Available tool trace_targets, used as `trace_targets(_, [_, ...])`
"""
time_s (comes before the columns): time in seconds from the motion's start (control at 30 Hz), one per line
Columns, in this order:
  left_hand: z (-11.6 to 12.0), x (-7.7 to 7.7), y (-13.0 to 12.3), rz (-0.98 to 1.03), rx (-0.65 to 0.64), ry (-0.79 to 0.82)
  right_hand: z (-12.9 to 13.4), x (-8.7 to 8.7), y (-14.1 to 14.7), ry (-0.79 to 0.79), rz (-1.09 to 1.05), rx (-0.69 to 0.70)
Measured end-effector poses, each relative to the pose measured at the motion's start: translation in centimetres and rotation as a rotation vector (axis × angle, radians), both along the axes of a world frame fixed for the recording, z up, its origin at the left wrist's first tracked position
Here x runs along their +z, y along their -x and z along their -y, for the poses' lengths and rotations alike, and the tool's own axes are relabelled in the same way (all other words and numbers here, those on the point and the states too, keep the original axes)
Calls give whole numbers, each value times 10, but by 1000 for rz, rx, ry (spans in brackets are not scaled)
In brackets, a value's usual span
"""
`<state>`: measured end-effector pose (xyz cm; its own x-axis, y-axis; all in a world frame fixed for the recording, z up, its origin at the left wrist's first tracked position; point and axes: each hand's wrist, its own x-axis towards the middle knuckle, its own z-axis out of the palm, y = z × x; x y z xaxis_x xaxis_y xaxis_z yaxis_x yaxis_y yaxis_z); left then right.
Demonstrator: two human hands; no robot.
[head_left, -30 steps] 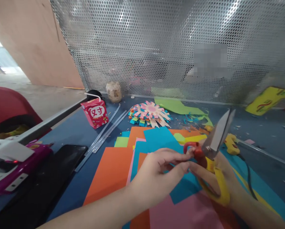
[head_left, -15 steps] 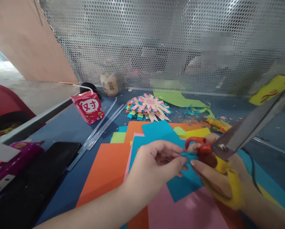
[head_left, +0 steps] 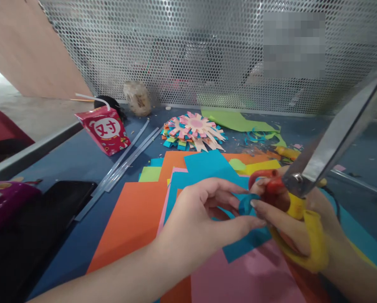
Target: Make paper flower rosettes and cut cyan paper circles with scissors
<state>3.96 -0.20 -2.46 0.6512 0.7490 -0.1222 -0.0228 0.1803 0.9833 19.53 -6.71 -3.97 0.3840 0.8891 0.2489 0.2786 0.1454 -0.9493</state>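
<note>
A curled blue paper strip [head_left: 247, 204] sits between my two hands above the stacked sheets. My left hand [head_left: 204, 214] curves around its left side, fingertips touching it, thumb stretched out below. With thumb and fingertips my right hand [head_left: 289, 223] pinches the strip's right side. That same hand also carries scissors [head_left: 311, 252] with yellow-and-red taped handles, their blades pointing up and to the right. Under both hands lie coloured paper sheets: orange [head_left: 128, 223], pink [head_left: 226, 277] and blue [head_left: 210, 166].
Layered paper rosettes [head_left: 196, 124] lie behind the sheets, beside green paper scraps [head_left: 239, 122]. To the left are clear glue sticks [head_left: 125, 164], a red drink carton [head_left: 106, 130], a black phone [head_left: 71, 198] and a purple device [head_left: 11, 206]. Perforated metal mesh [head_left: 175, 50] closes off the back.
The blue strip now shows as a rounded curl, where it was bunched flat between the fingertips. My left thumb has moved away from the fingers. The view has shifted slightly.
</note>
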Motion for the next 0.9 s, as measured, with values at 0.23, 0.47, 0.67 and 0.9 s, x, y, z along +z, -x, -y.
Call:
trace_targets(0.23, [0,2,-2,-41,8,45,4,1,-1,1,-12,18])
trace_targets(0.47, [0,1,-2,-3,-28,134,9,-3,-6,-11,-221,-70])
trace_targets(0.67, [-2,0,-4,18,-21,125,6,0,1,100,-200,-46])
trace_targets(0.9, [-2,3,-5,40,8,148,2,0,-1,137,-41,-100])
